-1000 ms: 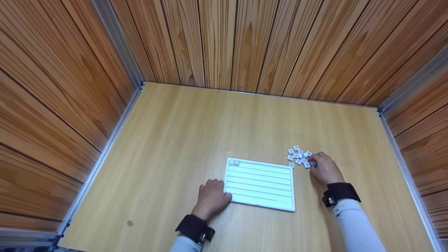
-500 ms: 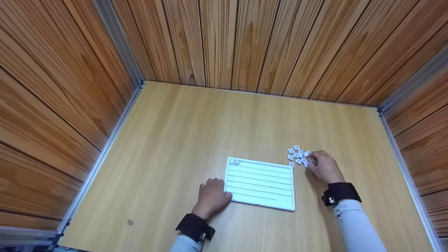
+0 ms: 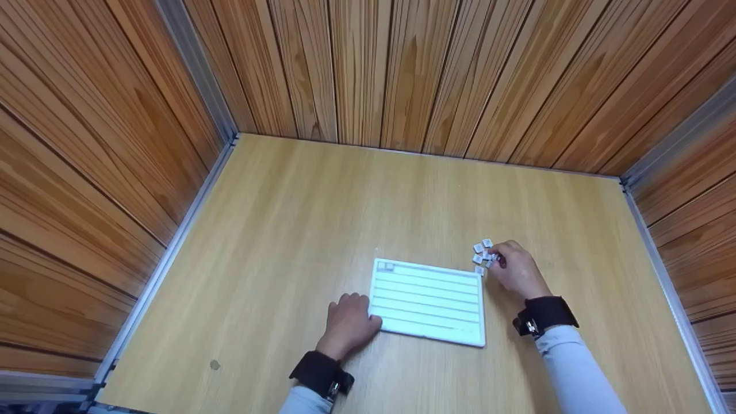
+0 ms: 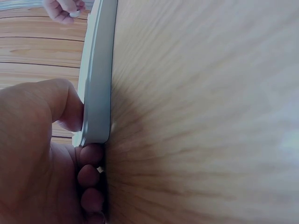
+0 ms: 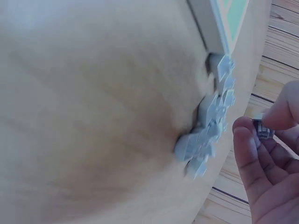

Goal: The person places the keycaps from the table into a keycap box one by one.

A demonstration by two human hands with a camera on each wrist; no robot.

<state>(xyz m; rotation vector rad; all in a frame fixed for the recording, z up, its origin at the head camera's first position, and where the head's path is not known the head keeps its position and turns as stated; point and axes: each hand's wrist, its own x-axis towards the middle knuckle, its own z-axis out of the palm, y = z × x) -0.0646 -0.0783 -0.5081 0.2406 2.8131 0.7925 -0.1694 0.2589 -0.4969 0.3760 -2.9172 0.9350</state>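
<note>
In the head view my right hand (image 3: 520, 270) is over a small heap of white square tiles (image 3: 478, 258), covering part of it. The right wrist view shows a small tile (image 5: 263, 129) pinched between its thumb and index finger, above the heaped tiles (image 5: 208, 126). My left hand (image 3: 349, 325) holds the left edge of a white board (image 3: 425, 303) with a pale green face and ruled rows. In the left wrist view its thumb presses the rim and its curled fingers (image 4: 88, 175) lie at the board's corner (image 4: 98, 126). Two tiles (image 3: 385, 266) sit in the top row's left end.
A wooden table (image 3: 322, 213) carries everything. Wood-panelled walls (image 3: 368, 69) with metal edging enclose its back and sides. One tile (image 3: 479, 270) lies right at the board's upper right corner. A small dark spot (image 3: 214, 364) marks the table at the left.
My right hand has moved a little left, over the heap, and fewer tiles show there. The left hand and the board have stayed in place.
</note>
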